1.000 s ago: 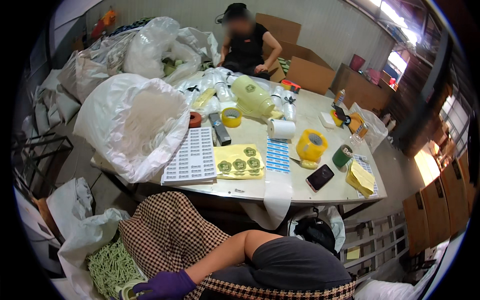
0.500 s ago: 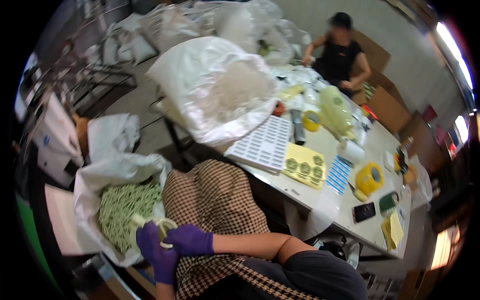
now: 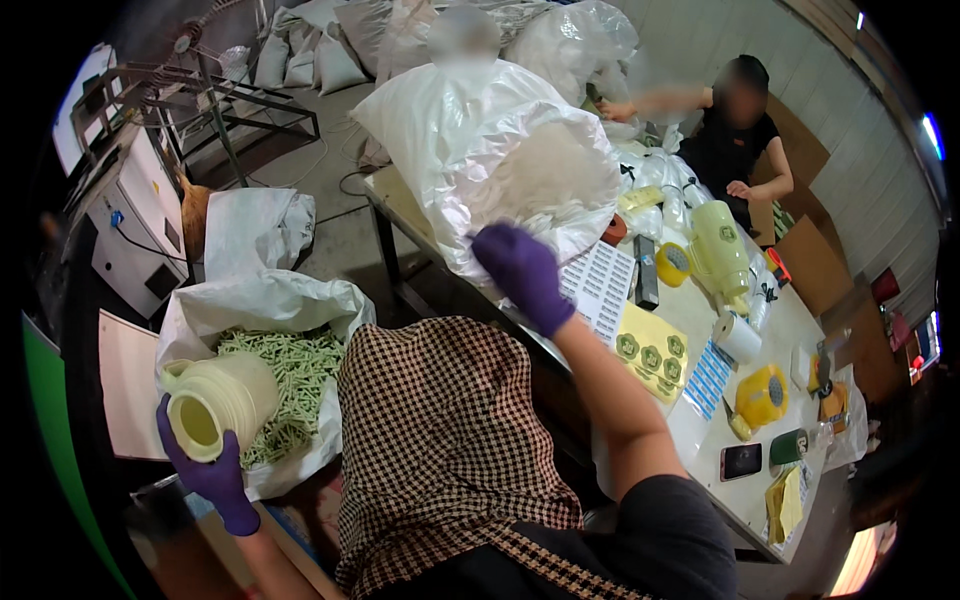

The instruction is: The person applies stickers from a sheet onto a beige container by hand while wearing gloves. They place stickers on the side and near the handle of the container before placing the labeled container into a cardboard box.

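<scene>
My left hand [image 3: 208,470], in a purple glove, grips a pale yellow-green plastic jug [image 3: 238,395] near its open mouth. The jug is tipped on its side, its mouth towards me, above a white woven sack [image 3: 255,298]. Short light-green sticks [image 3: 300,375] fill that sack. Raised at the near side of a big white sack [image 3: 420,150] is my right hand [image 3: 520,275], also purple-gloved. Its fingers look curled closed, and whatever they may hold is hidden. Whitish material [image 3: 550,170] shows inside the big sack's opening.
The white table [image 3: 690,440] carries a white label sheet [image 3: 605,285], a yellow sticker sheet [image 3: 650,350], tape rolls [image 3: 762,395], a phone [image 3: 741,461] and another yellow-green jug [image 3: 718,245]. A co-worker [image 3: 735,150] is at the far side. A white cabinet [image 3: 140,235] stands left.
My right hand has left the jug and risen to the big white sack. My left hand has shifted left with the jug, whose mouth now faces me. The view has also shifted.
</scene>
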